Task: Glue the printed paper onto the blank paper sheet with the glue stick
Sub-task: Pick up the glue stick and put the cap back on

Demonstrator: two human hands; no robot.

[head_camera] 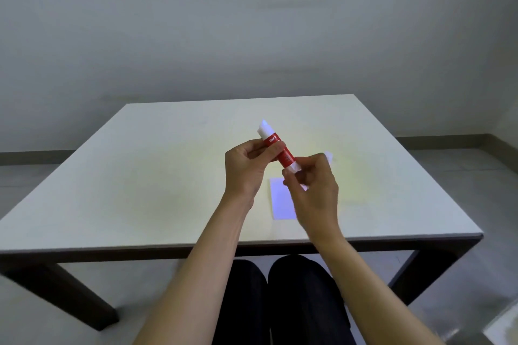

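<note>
A red glue stick (pixel 281 152) with a white cap and white base is held up above the table, tilted with its cap pointing away and to the left. My left hand (pixel 246 169) grips its red body. My right hand (pixel 312 187) pinches the white base end with its fingertips. A small sheet of paper (pixel 281 200) lies flat on the table below my right hand, partly hidden by it. Another small white piece of paper (pixel 330 156) shows just behind my right hand; most of it is covered.
The white table (pixel 140 176) has a near edge close to my forearms and dark legs. A pale wall rises behind its far edge. My knees in dark trousers (pixel 280 302) are under the table.
</note>
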